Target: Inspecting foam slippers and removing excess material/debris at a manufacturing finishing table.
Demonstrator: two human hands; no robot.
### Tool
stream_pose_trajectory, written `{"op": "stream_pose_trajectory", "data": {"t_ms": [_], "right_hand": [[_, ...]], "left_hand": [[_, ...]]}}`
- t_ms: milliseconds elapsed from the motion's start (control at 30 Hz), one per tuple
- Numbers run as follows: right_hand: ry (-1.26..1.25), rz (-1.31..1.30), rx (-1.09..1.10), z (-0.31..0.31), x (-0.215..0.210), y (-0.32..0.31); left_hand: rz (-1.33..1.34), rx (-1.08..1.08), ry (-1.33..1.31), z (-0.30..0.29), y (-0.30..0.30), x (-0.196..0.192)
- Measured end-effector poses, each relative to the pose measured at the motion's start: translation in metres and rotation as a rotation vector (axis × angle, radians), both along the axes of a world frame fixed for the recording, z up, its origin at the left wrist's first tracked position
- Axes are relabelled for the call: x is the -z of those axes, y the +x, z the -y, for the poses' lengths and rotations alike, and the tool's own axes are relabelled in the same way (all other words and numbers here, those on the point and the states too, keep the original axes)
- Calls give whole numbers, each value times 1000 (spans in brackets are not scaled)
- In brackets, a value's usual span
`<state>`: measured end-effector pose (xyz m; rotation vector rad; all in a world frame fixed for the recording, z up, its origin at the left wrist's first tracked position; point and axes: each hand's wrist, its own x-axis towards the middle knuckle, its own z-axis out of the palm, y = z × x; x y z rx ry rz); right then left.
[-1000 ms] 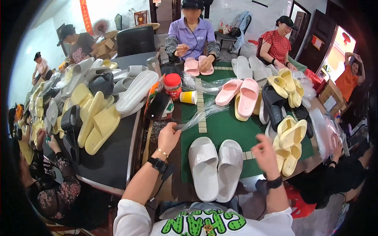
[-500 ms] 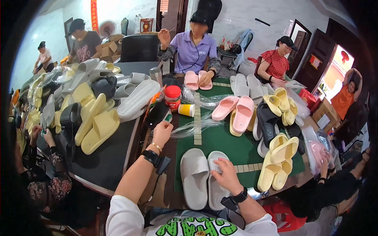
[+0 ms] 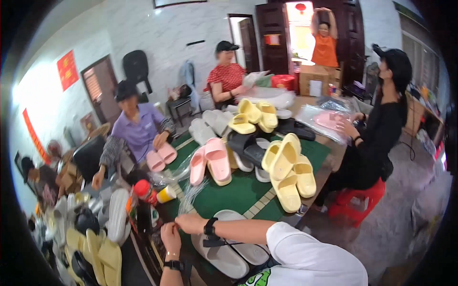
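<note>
My left hand (image 3: 170, 240) and my right hand (image 3: 190, 223) meet at their fingertips beside the table's near left edge. Both have their fingers closed in a pinch; anything between them is too small to make out. Under my right forearm lies a pair of grey slippers (image 3: 220, 257), partly hidden by the arm. Just beyond my hands is a bundle of thin transparent strands (image 3: 193, 196) on the green mat (image 3: 229, 195). A dark item with a green-and-white patch (image 3: 153, 217) sits left of them.
A red-lidded jar (image 3: 144, 190) and a yellow cup (image 3: 166, 194) stand beyond my hands. Pink slippers (image 3: 218, 162), black slippers (image 3: 245, 148) and yellow slippers (image 3: 287, 167) are piled on the mat. More slippers (image 3: 98, 252) heap up at left. Co-workers sit around; a red stool (image 3: 358, 202) is at right.
My right hand has left the grey slipper and moved left to meet my left hand. The view has turned to the right. The person in purple has lowered a raised hand.
</note>
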<state>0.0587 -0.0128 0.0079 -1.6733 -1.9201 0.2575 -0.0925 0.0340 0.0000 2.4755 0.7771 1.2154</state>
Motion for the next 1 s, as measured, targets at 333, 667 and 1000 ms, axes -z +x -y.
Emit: {"op": "stream_pose_trajectory", "data": {"t_ms": [333, 667, 1000], "right_hand": [[52, -42, 77, 10, -2, 7], [329, -315, 184, 31, -37, 43], [265, -791, 27, 78, -70, 46]], "left_hand": [[-337, -185, -245, -18, -11, 22], [-491, -375, -203, -50, -16, 49], [-544, -409, -267, -52, -5, 44]]}}
